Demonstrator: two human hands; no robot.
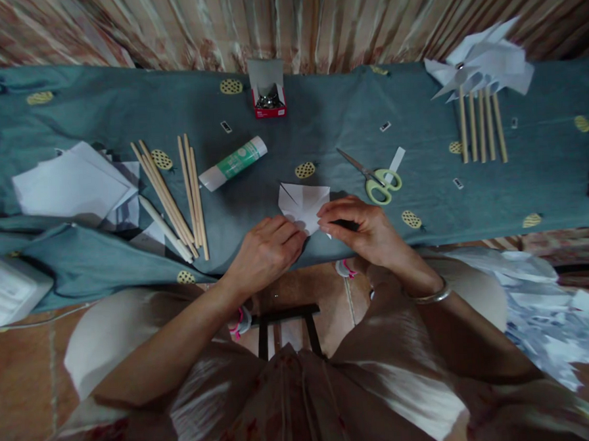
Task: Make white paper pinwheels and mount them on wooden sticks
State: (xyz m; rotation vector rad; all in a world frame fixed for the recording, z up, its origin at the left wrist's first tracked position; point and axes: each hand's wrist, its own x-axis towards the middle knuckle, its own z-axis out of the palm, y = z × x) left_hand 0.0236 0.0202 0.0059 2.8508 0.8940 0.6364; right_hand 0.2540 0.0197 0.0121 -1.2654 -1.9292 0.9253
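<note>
A small square of white paper (305,205) with slits cut in from its corners lies near the table's front edge. My left hand (272,245) is closed, its fingertips pressing the paper's lower left side. My right hand (357,227) pinches the paper's right edge between thumb and fingers. Just beyond the right hand lie green-handled scissors (376,180), blades slightly apart, over a narrow white paper strip (395,162). A glue stick (235,163) with a green label rests up and left of the paper.
Wooden sticks (167,194) and a pen-like white stick (164,227) lie left, beside stacked white paper (75,182). A red box (268,102) of shiny metal pieces stands at the back. Paper pinwheels on sticks (488,65) lie back right. Paper scraps (551,319) fill a bag below right.
</note>
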